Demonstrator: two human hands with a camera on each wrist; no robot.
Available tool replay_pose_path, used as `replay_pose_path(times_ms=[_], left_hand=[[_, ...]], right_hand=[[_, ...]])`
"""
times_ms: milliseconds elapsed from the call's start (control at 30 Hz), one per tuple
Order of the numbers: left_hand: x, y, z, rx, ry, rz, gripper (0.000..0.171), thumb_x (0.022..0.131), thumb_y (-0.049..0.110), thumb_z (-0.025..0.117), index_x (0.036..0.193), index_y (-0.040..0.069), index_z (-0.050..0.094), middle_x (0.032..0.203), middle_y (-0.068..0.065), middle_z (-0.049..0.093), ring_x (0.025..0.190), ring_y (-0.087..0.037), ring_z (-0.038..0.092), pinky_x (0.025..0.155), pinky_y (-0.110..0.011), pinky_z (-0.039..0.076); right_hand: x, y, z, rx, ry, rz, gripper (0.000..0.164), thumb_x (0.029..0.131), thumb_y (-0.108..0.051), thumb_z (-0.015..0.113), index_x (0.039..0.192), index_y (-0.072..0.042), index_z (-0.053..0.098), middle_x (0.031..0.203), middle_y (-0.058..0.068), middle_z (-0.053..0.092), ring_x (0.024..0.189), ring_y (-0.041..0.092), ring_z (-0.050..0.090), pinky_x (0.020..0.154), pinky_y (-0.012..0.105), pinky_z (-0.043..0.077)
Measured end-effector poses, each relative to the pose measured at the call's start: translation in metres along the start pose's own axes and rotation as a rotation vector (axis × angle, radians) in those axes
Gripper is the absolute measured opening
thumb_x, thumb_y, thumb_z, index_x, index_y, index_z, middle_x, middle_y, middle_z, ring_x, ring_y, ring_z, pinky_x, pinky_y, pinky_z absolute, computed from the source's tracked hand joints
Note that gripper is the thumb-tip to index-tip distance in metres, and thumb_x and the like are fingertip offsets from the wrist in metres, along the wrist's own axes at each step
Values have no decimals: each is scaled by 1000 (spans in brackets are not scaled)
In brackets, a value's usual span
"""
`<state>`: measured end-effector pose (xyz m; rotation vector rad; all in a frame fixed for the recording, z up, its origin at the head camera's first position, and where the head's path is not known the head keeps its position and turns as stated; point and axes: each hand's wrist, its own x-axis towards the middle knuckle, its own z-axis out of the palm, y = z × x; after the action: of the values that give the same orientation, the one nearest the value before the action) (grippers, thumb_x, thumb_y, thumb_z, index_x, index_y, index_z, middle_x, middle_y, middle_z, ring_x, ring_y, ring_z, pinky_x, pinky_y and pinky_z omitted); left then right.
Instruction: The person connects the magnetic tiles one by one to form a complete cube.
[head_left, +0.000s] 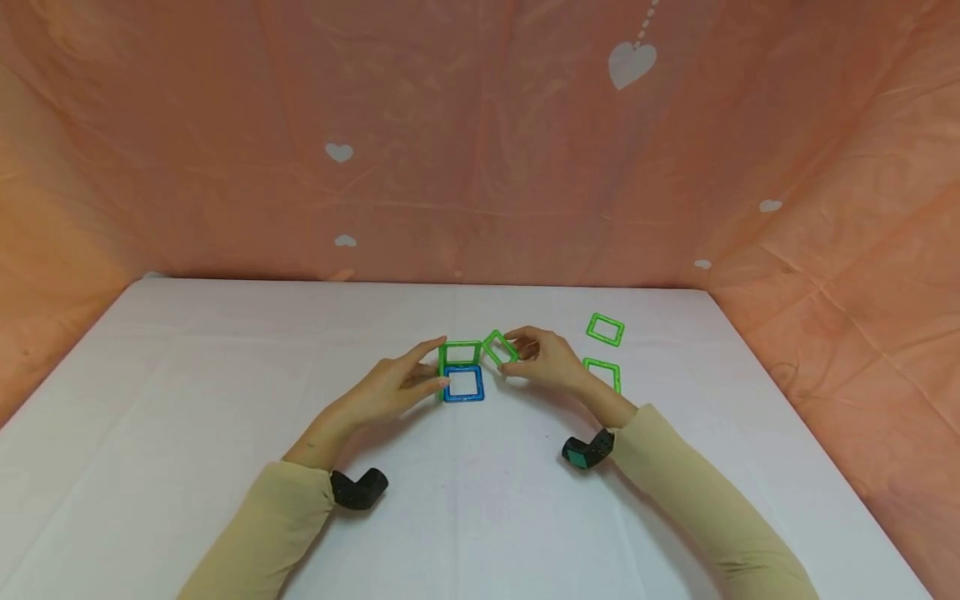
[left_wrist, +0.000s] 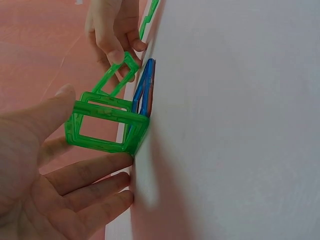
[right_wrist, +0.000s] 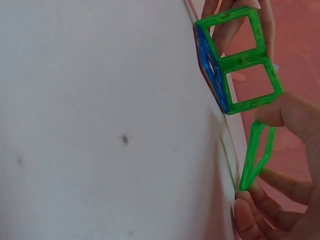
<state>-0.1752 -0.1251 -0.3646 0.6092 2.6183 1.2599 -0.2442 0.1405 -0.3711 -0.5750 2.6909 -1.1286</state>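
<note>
A blue square magnetic tile frame (head_left: 481,383) lies flat on the white table. Along its far edge stands a green square tile (head_left: 462,342), and along its left edge stands another green tile (left_wrist: 107,112); the two meet at a corner. My left hand (head_left: 384,387) holds the left upright tile between thumb and index finger, the other fingers spread. Just right of this group, my right hand (head_left: 551,360) pinches a third green tile (right_wrist: 251,150), tilted and raised at an angle. One corner of it comes close to the far tile; whether they touch I cannot tell.
Two loose green tiles lie on the right of the table: one farther back (head_left: 602,340), the other (head_left: 618,379) partly behind the right forearm. Black wrist cameras (head_left: 360,489) hang beside both wrists. An orange cloth (head_left: 450,167) with white hearts rises behind the white tabletop (head_left: 480,517).
</note>
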Motion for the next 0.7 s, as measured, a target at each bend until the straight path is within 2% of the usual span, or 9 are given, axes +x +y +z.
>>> replay_pose_path(times_ms=[233,700], left_hand=[[0,1,-1,4,-5,-17,63,98,29,56,151,11,27,127,-28,58,116,-37,59,103,-52,41],[0,2,-1,17,-9,-27,63,98,30,55,151,11,26,128,-26,58,117,-36,59,104,-53,40]], right_hand=[[-3,0,0,1,-15,-33,54,77,-23,78,125,-6,60,109,13,65,101,26,61,86,37,51],[-3,1,6,7,-58,-162,56,77,-18,78,127,-2,57,109,14,63,98,24,60,87,37,51]])
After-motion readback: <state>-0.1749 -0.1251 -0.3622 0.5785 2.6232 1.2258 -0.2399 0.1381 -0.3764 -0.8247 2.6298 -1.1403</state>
